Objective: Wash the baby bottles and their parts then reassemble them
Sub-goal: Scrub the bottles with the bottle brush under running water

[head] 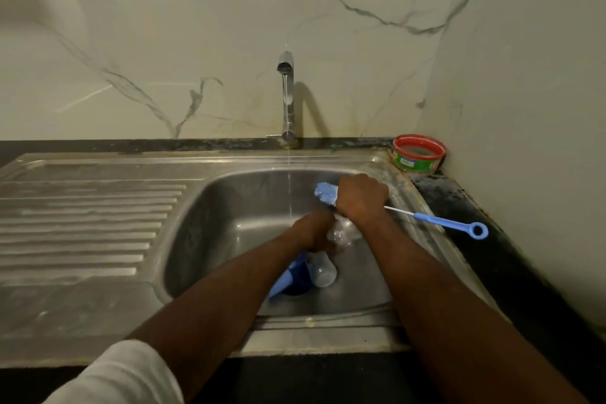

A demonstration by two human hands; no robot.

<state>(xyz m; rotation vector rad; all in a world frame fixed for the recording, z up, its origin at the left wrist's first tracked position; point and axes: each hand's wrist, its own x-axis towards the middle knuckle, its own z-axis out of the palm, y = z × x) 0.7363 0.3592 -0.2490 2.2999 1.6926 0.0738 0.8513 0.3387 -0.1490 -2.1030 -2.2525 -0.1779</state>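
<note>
A person leans over a steel sink [203,239] with a ribbed drainboard at 9 o'clock, both bare forearms reaching into the smooth, rounded basin. The right hand [360,198], fisted knuckles up, grips a bottle brush [442,223]: its soft pale-blue head juts from the fist toward 10 o'clock, while the thin white wire and blue plastic handle with a ring end trail over the sink rim toward 3 o'clock. The left hand [314,229], fingers curled, holds a clear, crinkly-looking bottle part [342,233] just under the right wrist; what exactly it is cannot be told. A thin stream falls from the chrome tap [287,98] at 12 o'clock, landing just beside the left hand. On the basin floor, beneath the left forearm, lie a clear plastic bottle [323,272] on its side and a blue cone-shaped cap [288,275], touching each other. A round red-rimmed tub [418,154] sits on the dark bench at 2 o'clock, against white marble-veined wall panels
</note>
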